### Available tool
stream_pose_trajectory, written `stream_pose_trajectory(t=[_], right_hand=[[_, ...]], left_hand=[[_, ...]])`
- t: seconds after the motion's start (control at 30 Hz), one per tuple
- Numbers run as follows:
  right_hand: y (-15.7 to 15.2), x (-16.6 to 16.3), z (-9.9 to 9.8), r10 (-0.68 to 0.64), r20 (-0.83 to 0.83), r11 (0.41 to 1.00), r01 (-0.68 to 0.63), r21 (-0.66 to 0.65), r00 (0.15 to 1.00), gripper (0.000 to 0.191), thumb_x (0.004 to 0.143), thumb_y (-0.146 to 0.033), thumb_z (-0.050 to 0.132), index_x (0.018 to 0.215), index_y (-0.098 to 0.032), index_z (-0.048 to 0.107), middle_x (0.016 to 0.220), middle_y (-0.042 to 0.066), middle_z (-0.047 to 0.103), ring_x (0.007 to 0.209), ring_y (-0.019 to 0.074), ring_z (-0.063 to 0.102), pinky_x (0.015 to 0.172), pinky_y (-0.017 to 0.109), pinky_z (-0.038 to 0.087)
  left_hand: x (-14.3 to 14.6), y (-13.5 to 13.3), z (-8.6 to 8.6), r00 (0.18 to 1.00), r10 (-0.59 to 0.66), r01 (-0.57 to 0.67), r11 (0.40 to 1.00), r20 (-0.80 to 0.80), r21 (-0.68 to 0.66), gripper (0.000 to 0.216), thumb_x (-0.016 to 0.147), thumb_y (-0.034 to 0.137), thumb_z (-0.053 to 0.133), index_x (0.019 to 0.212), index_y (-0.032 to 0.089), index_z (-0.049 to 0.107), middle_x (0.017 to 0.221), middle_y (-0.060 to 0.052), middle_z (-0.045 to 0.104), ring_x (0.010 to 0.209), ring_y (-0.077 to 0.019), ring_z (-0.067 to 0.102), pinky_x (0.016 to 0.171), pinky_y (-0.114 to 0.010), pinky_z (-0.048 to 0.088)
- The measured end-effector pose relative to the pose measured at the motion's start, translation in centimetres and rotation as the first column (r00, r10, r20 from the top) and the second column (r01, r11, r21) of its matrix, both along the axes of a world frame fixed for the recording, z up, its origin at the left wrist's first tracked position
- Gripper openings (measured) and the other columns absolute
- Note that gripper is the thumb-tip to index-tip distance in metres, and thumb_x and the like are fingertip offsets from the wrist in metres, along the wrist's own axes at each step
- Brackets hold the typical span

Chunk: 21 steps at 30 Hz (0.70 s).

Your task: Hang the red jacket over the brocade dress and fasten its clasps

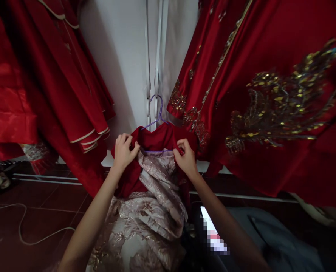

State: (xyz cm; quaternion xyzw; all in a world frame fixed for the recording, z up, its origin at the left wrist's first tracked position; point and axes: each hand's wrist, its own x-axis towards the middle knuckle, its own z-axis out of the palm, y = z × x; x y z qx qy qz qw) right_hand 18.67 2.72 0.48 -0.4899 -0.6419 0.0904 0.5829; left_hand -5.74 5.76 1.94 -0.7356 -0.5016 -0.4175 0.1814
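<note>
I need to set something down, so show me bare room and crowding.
Bare floor lies between the white cable and white rail; pale wall, between the left-side red garments and white strips. Crowded: around the purple hanger, where the left hand and right hand pinch red cloth beside floral fabric.

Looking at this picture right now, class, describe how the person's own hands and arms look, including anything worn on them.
The left hand and right hand are bare, without gloves. Both forearms are slender and uncovered, with no sleeve showing. No watch can be made out on either wrist; fingernail details are too small to tell.
</note>
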Motion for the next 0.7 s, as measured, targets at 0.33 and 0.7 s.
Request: stream_pose_trajectory(t=[0.33,0.7], right_hand=[[-0.5,-4.1,-0.5,0.293,-0.007,0.949,-0.291,-0.123,0.956,0.008,0.073,-0.022,0.043,0.077,-0.02,0.049,0.068,-0.002,0.051,0.062,0.012,0.048,0.057,0.021,0.038],[-0.7,-2.8,-2.2,0.438,-0.276,0.865,-0.484,-0.129,0.856,0.022,0.074,-0.03,0.054,0.094,-0.022,0.051,0.086,0.002,0.057,0.071,0.0126,0.056,0.054,0.02,0.044]], left_hand=[[4.1,-2.3,0.0,0.901,-0.333,0.253,0.924,-0.277,-0.287,0.011,0.081,0.027,0.048,0.083,0.019,0.054,0.086,-0.005,0.053,0.085,-0.0199,0.05,0.078,-0.032,0.042],[5.7,-4.2,-4.6,0.802,-0.252,0.436,0.866,0.542,-0.243,0.015,0.077,0.017,0.053,0.092,0.021,0.055,0.093,-0.001,0.064,0.087,-0.014,0.061,0.082,-0.027,0.048]])
